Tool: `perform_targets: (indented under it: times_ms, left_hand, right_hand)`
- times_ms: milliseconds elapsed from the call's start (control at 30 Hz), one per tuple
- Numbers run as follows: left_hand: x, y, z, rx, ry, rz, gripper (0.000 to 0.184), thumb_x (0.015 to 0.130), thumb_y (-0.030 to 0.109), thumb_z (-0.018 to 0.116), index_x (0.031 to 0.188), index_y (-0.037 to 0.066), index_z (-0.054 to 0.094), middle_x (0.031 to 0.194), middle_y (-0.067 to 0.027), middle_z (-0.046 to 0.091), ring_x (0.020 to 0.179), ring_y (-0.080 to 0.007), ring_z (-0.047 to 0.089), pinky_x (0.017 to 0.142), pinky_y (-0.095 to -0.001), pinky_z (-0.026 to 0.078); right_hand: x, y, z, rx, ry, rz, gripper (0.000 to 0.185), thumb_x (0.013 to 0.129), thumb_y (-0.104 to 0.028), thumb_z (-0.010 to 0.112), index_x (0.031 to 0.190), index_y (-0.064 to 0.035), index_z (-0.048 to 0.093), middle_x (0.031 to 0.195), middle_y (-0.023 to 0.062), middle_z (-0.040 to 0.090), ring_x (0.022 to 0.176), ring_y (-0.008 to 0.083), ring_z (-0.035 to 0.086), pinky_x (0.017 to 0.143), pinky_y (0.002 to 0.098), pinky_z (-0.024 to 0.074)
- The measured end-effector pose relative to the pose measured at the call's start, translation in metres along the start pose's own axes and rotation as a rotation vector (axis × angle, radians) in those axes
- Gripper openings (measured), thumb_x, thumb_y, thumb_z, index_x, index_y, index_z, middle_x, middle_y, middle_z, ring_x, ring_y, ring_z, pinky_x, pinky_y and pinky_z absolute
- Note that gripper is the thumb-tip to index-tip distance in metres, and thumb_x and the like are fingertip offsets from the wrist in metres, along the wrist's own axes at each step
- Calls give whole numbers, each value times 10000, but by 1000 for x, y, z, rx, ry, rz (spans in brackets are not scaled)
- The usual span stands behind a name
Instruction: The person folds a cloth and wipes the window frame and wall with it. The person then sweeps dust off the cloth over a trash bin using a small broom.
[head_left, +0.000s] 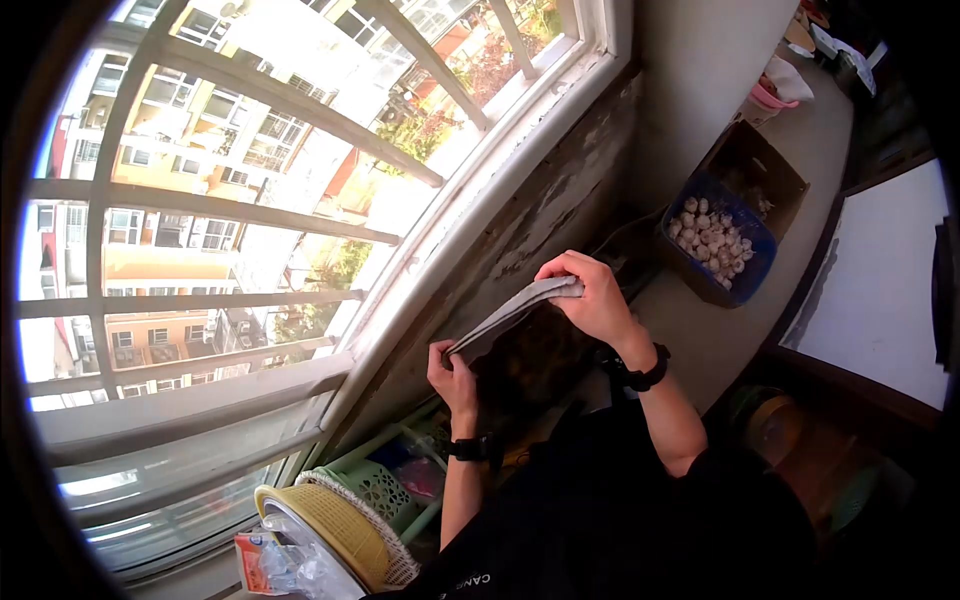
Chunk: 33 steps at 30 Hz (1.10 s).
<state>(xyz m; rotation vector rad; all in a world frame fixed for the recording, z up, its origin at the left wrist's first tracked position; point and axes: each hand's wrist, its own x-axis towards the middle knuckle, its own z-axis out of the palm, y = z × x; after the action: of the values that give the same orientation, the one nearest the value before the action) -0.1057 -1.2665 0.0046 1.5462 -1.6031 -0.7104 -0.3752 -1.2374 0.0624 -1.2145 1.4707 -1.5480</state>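
A pale grey cloth (515,308) is stretched between my two hands, in front of the wall below the window. My left hand (453,380) pinches its lower left end. The upper right end is gripped by my right hand (590,300), fingers closed over the folded edge. The cloth hangs as a narrow folded strip, its far side hidden from me. Both wrists wear black bands.
A barred window (240,200) fills the left side. Baskets (340,520) and a green rack (385,490) stand at lower left. To the right are a blue container of garlic bulbs (710,245), a cardboard box (770,170) and a white panel (870,290).
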Motion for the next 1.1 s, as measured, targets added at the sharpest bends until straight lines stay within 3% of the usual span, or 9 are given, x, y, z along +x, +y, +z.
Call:
perform_targets:
  times_ms: [67, 200, 233, 367, 467, 600, 767, 867, 1100]
  left_hand:
    - [6, -16, 16, -58, 67, -24, 86, 873, -41, 530, 909, -15, 604, 803, -31, 585, 770, -123, 539, 729, -269, 446]
    - [15, 7, 20, -159, -227, -187, 104, 840, -40, 505, 903, -15, 585, 799, 4, 564, 766, -73, 512, 712, -225, 416]
    - [19, 21, 22, -145, -280, -213, 95, 817, -27, 501, 866, -18, 581, 789, 7, 564, 760, -72, 518, 715, -220, 414]
    - [36, 59, 43, -831, -280, -404, 115, 803, 10, 505, 881, -10, 587, 828, -28, 608, 793, -118, 565, 747, -241, 449]
    - [50, 125, 69, -1020, -315, -506, 120, 853, 24, 521, 946, -12, 588, 880, -35, 624, 821, -117, 576, 788, -241, 458]
    - [64, 162, 91, -808, -374, -300, 108, 916, 51, 529, 979, -12, 591, 930, -50, 643, 833, -116, 590, 813, -243, 470]
    - [66, 174, 79, -728, -376, -208, 109, 882, 70, 523, 920, -3, 594, 863, -53, 640, 801, -121, 590, 779, -243, 481]
    - [71, 165, 55, -759, -360, -188, 113, 833, 81, 497, 866, 2, 572, 808, -49, 619, 771, -120, 577, 749, -243, 476]
    - [67, 125, -10, -604, -289, -79, 159, 840, 47, 518, 908, -53, 620, 833, -79, 650, 762, -131, 588, 732, -249, 483]
  right_hand:
    - [12, -3, -16, 78, 9, 38, 188, 771, 76, 704, 932, -14, 672, 853, 45, 643, 760, 136, 605, 697, 258, 470]
    - [37, 8, -40, 183, 40, 173, 179, 821, 64, 692, 981, -11, 661, 944, 63, 697, 807, 132, 650, 731, 261, 505]
    - [42, 19, -41, 279, 38, 182, 208, 826, 94, 630, 1010, -1, 655, 936, 5, 671, 870, 84, 602, 789, 239, 475]
    - [56, 35, -49, 533, -240, 294, 194, 857, 67, 627, 1033, -7, 662, 1020, 37, 653, 990, 105, 594, 930, 256, 452]
    - [48, 39, -23, 302, -80, 22, 150, 881, 41, 624, 1013, -18, 663, 1082, 48, 623, 1054, 125, 585, 970, 280, 445]
    - [50, 26, -18, 527, -176, 83, 214, 904, 28, 610, 1107, -38, 619, 1121, 62, 610, 1103, 143, 576, 992, 302, 443]
    - [40, 33, -35, 688, 21, 146, 260, 906, 34, 579, 1161, -10, 594, 1116, 53, 644, 1037, 110, 597, 941, 268, 469]
    - [29, 40, -65, 511, 44, -28, 182, 896, 51, 565, 1056, 4, 638, 1115, 43, 654, 1028, 106, 600, 916, 257, 467]
    - [-8, 19, -74, 249, -44, 69, 200, 877, -85, 666, 1065, -26, 637, 952, 21, 641, 924, 110, 592, 872, 276, 463]
